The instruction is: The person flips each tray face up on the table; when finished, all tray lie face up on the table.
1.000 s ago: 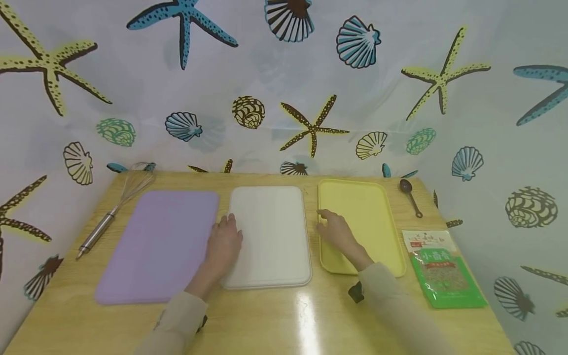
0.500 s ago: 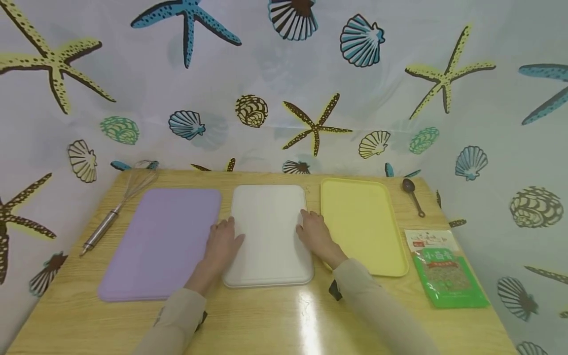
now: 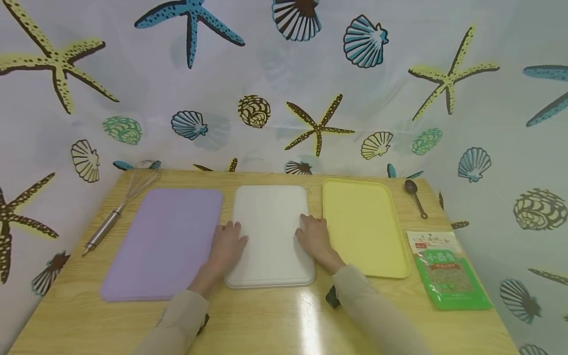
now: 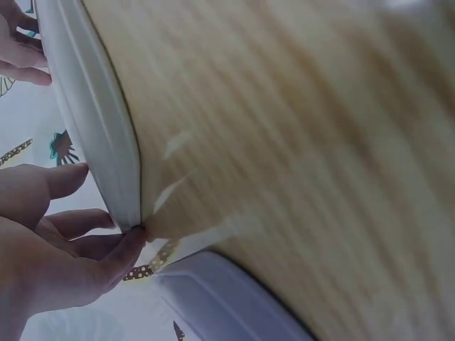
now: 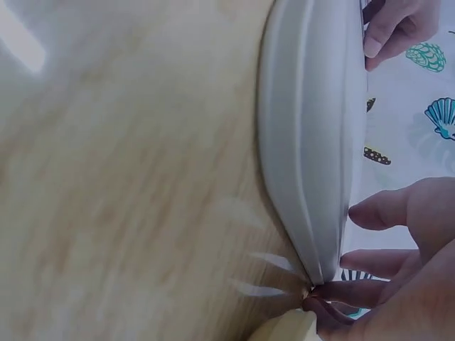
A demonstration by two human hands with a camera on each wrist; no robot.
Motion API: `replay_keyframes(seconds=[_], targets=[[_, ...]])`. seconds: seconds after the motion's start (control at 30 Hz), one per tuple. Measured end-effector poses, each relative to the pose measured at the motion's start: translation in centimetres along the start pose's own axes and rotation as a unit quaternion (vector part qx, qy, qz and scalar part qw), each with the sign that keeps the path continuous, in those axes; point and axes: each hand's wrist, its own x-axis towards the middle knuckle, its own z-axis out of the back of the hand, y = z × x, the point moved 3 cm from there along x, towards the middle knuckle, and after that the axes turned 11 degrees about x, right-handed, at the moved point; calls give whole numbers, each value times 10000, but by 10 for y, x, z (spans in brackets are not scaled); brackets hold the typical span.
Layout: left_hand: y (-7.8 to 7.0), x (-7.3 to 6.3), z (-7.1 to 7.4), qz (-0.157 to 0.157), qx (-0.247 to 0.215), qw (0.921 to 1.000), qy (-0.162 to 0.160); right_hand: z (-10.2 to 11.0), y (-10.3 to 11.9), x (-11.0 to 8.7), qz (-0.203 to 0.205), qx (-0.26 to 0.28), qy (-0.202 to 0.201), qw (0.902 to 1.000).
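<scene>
Midway across the pale wood-grain surface lies a white, round-cornered rectangular tray, apparently plastic; even, level pressure from both sides should handle it best. Its long axis runs away from the person, a short end facing them. The bare left hand and bare right hand pinch its opposite long edges.

The right hand leaves the yellow tray. It goes toward the table's left edge, and now it holds the side of the white tray that faces the table's right edge. The left hand is a little bit nearer to the table's front edge than it was before.
</scene>
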Motion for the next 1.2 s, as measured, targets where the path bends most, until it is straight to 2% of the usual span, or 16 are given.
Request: replay_keyframes(seconds=[0.23,0.37,0.5,0.57,0.73,1.03,1.2], targets=[[0,-2,-4,112,15,9999,18,5,-3,-2,-38,704,-225,9973],[2,-2,-5,83,-25,10000,49,11,-3,-7,-180,1348,-224,9905],[4,-3,-7,28,-122,9999,115,23,-3,-7,-373,1791,-160,9830],[6,-2,-9,1,-144,9998,150,28,-6,-4,-598,1929,-134,9793],[9,-1,-11,-53,-182,9996,229,44,-8,3,-1243,2402,10,9627],[6,3,-5,-152,-461,9986,195,71,2,15,-1414,3359,535,9297],[3,-2,0,-173,-666,9973,253,82,9,19,-1549,3570,783,9178]])
